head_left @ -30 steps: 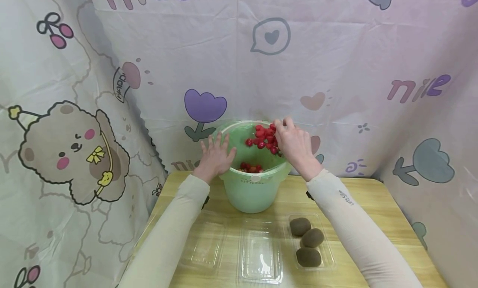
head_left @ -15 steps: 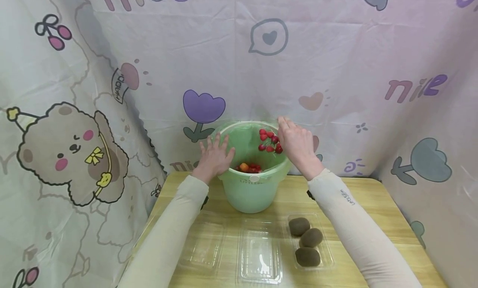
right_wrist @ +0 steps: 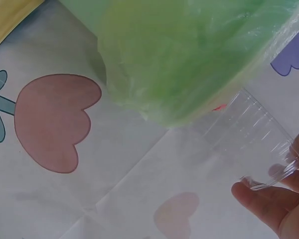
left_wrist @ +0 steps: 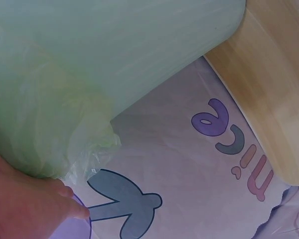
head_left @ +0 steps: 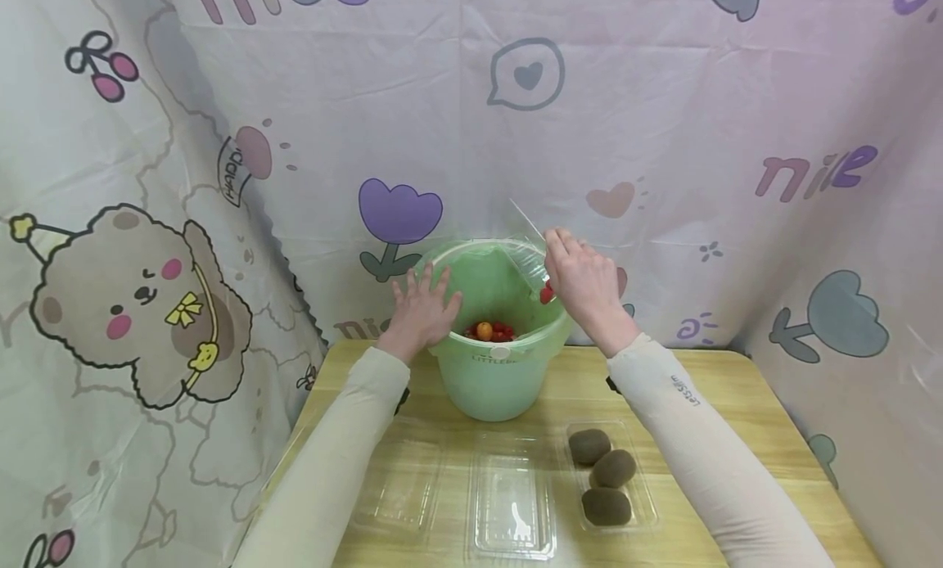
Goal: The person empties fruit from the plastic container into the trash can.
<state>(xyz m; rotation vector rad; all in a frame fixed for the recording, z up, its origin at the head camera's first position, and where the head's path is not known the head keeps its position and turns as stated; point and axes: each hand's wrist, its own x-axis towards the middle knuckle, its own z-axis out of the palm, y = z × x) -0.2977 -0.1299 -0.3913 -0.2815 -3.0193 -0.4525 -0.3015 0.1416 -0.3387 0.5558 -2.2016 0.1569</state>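
Note:
My right hand (head_left: 585, 286) pinches the end of a clear plastic container (right_wrist: 254, 142), its thumb on one side and fingertips on the other. The container is tipped steeply over the right side of a pale green bucket (head_left: 494, 384). One red fruit (head_left: 547, 293) shows at its lower end. On the bucket's left rim lies my left hand (head_left: 421, 310), fingers straight and spread. A thin greenish plastic bag (left_wrist: 50, 114) lines the bucket and folds over the rim. Down inside are small red fruits (head_left: 504, 332) and a round orange fruit (head_left: 484, 331).
In front of the bucket, the wooden table (head_left: 678, 396) carries two clear plastic containers, one at the middle (head_left: 513, 502) and one at left (head_left: 401, 486). Right of them, a clear tray (head_left: 648, 502) holds three brown kiwis (head_left: 607, 509). A printed curtain (head_left: 663, 85) hangs behind.
The bunch of red fruits at my right hand has dropped down into the bucket, one still showing. The container has tipped steeper. An orange fruit has come into sight. My left hand stays put.

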